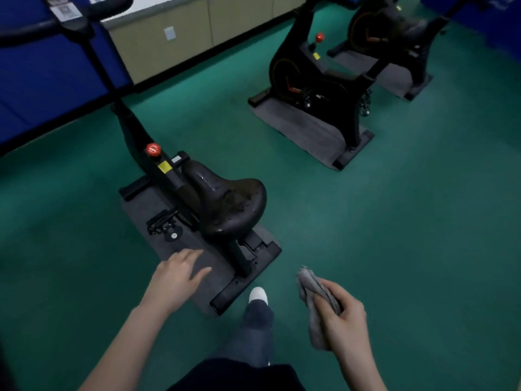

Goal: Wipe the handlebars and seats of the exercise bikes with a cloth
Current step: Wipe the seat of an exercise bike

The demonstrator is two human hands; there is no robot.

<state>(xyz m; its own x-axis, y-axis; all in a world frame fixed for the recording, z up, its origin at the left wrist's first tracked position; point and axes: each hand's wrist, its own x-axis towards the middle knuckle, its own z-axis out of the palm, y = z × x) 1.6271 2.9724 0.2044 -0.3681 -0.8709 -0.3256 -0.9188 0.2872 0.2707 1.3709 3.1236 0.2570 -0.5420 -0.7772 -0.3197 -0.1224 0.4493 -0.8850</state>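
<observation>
The nearest exercise bike stands in front of me with its black, shiny seat [231,201] at centre and its black handlebar [50,24] at the top left. My left hand [177,275] hovers below and left of the seat with fingers spread, holding nothing. My right hand [342,314] grips a crumpled grey cloth [310,292] to the right of the bike's rear foot, apart from the seat. A second bike [318,80] and a third bike's seat [406,24] stand farther back on the right.
Each bike rests on a grey mat [146,215] over green floor [423,221]. My leg and white shoe [258,294] are beside the near bike's rear base. Blue wall padding [42,80] and beige cabinets [183,38] line the back.
</observation>
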